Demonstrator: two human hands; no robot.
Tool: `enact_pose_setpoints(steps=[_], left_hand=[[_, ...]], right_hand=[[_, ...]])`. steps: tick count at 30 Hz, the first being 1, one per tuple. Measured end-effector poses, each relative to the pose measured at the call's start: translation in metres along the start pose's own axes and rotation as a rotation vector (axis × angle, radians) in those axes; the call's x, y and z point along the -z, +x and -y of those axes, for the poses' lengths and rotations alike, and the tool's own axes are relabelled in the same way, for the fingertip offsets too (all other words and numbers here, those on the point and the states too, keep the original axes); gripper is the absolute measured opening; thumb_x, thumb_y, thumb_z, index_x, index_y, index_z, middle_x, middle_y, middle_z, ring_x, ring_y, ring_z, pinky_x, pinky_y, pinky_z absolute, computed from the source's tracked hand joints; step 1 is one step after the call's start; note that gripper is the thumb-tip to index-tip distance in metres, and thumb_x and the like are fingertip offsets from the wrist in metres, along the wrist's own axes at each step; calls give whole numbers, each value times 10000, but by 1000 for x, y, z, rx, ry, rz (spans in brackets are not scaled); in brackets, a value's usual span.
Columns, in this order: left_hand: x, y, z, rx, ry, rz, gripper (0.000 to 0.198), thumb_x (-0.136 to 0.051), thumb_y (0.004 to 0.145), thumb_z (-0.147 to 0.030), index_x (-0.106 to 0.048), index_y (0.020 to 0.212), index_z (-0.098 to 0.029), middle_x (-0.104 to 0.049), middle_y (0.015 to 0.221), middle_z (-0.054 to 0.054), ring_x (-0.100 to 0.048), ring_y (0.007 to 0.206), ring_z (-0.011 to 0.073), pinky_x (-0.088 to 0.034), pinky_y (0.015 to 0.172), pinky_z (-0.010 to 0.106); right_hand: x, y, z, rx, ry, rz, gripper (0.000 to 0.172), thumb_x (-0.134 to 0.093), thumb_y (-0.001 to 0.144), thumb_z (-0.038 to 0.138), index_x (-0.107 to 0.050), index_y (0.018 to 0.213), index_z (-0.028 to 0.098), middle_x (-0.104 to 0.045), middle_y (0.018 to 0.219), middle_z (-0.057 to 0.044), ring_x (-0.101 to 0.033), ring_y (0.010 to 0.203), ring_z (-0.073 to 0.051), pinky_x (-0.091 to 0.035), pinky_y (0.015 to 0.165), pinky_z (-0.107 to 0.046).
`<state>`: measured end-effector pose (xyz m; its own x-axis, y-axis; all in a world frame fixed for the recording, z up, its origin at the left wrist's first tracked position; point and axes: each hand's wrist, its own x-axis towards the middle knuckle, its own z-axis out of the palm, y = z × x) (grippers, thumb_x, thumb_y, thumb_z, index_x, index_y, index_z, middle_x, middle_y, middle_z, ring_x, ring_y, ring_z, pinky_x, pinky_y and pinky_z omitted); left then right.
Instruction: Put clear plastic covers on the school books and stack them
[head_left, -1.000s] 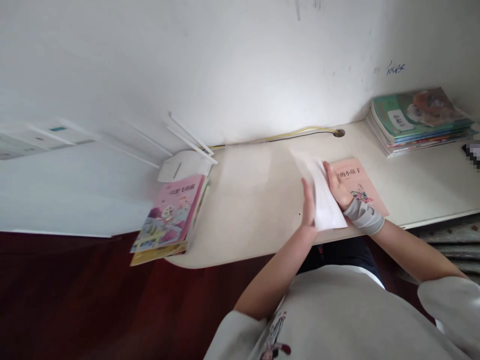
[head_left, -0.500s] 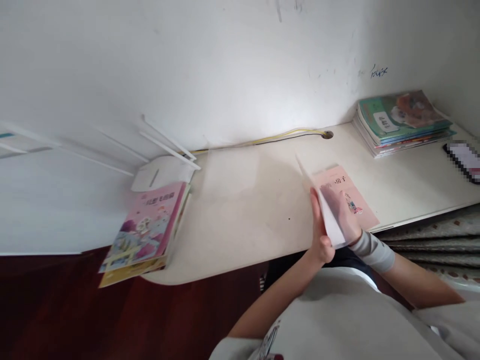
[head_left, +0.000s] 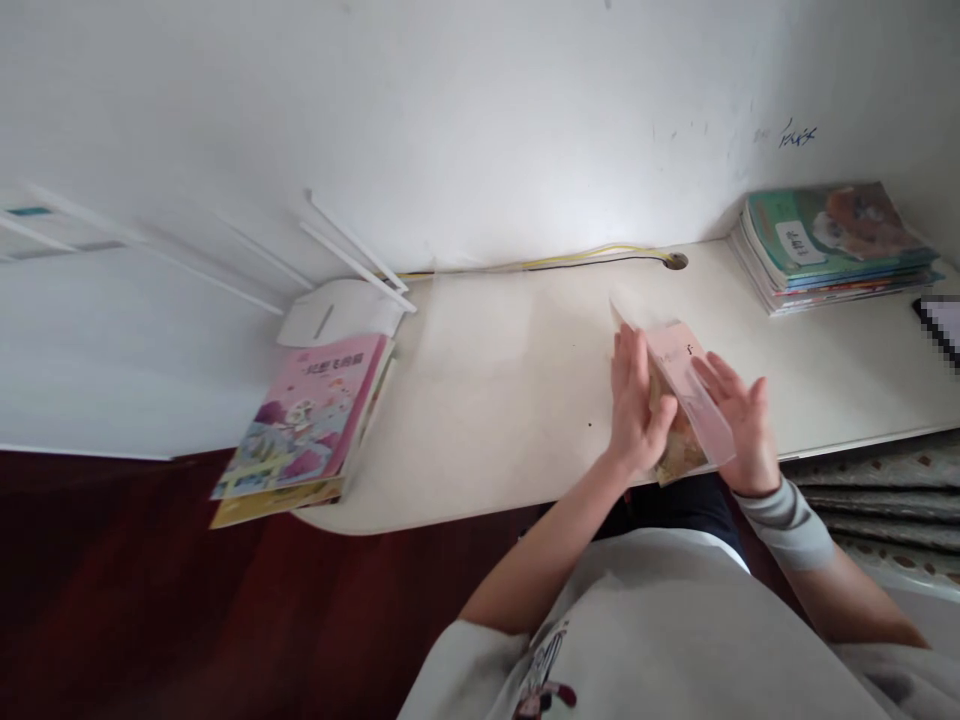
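Observation:
A thin pink booklet (head_left: 686, 385) stands half-raised off the white desk (head_left: 510, 400), near its front edge. My left hand (head_left: 634, 405) presses flat against the booklet's left side, thumb hooked round its lower edge. My right hand (head_left: 739, 425), with a grey wrist wrap, supports it from the right, fingers stretched out. An illustrated inner page shows between my hands.
A stack of pink and yellow picture books (head_left: 304, 430) overhangs the desk's left corner beside a white router (head_left: 334, 310). Another book pile (head_left: 832, 245) sits at the back right, with a phone (head_left: 937, 325) near it. A cable (head_left: 570, 262) runs along the wall.
The white sheet held upright before is no longer in view. The pink booklet that lay flat on the desk now stands lifted between both hands.

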<state>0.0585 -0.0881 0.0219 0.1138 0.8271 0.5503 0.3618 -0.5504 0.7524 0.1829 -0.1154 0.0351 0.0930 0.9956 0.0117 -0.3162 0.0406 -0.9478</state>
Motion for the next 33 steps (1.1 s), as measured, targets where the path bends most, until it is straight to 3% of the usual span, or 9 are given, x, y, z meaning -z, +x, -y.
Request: enact_pose_setpoints(steps=[2,5,9,15,20,23,26,30,33], left_hand=[[3,21,6,80,111,108,722,-234,886,-625,69,1464,-316,66,1562,14,58,1420,255,-29,1146,480],[-1,51,16,200,270,343,803,-274,854,-666,38,1472,-259,25,1560,83,41,1420,286,-54,1117,549],[-8,80,31,326,445,475,787,-214,862,-662,-17,1477,-213,0,1558,90,12,1421,295,-86,1114,549],[-16,83,56,284,664,637,742,-139,887,-618,-97,1476,-168,-190,1534,117,-153,1405,315,-137,1103,567],[-24,75,62,181,803,601,689,-286,894,-576,-238,1437,-155,-310,1483,149,-270,1356,316,-255,1066,497],[-7,71,54,151,859,545,613,-385,887,-530,-340,1374,-160,-510,1307,166,-459,1204,297,-381,943,420],[27,68,49,256,897,577,541,-463,853,-529,-452,1258,-170,-636,1063,137,-599,955,275,-437,784,368],[64,69,58,508,840,614,363,-463,839,-510,-599,955,-194,-676,881,77,-623,782,233,-425,637,308],[69,70,71,545,672,569,306,-482,824,-473,-607,795,-195,-676,849,53,-615,773,204,-417,638,288]], right_hand=[[6,-3,12,141,-105,-4,676,-177,847,703,-390,1357,315,-387,1448,-60,-363,1325,-275,-366,1022,-548],[9,-14,24,405,-506,23,657,-404,848,610,-273,1419,313,-231,1518,-67,-248,1377,-297,-329,1042,-563],[21,-18,23,588,-953,-91,520,-521,861,357,-390,1362,303,-155,1527,-70,-195,1391,-314,-310,1049,-580],[67,-8,1,563,-1170,-205,415,-487,874,290,-473,1287,257,-213,1492,-113,-294,1351,-318,-385,1006,-547],[84,-18,-17,549,-1473,-194,397,-488,869,296,-493,1262,242,-226,1491,-131,-255,1360,-337,-374,1002,-544],[88,-19,-23,495,-1660,-174,403,-460,891,351,-478,1271,219,-335,1442,-160,-278,1348,-334,-347,1008,-539],[95,-4,-23,434,-1756,-196,477,-450,887,449,-452,1287,188,-427,1377,-182,-333,1312,-335,-327,1000,-540],[101,27,-17,340,-1725,-180,436,-515,829,522,-570,1081,171,-515,1267,-174,-454,1188,-316,-384,931,-475],[99,41,-15,245,-1626,-139,325,-544,809,509,-602,869,195,-561,1164,-125,-523,1061,-271,-415,858,-424]])
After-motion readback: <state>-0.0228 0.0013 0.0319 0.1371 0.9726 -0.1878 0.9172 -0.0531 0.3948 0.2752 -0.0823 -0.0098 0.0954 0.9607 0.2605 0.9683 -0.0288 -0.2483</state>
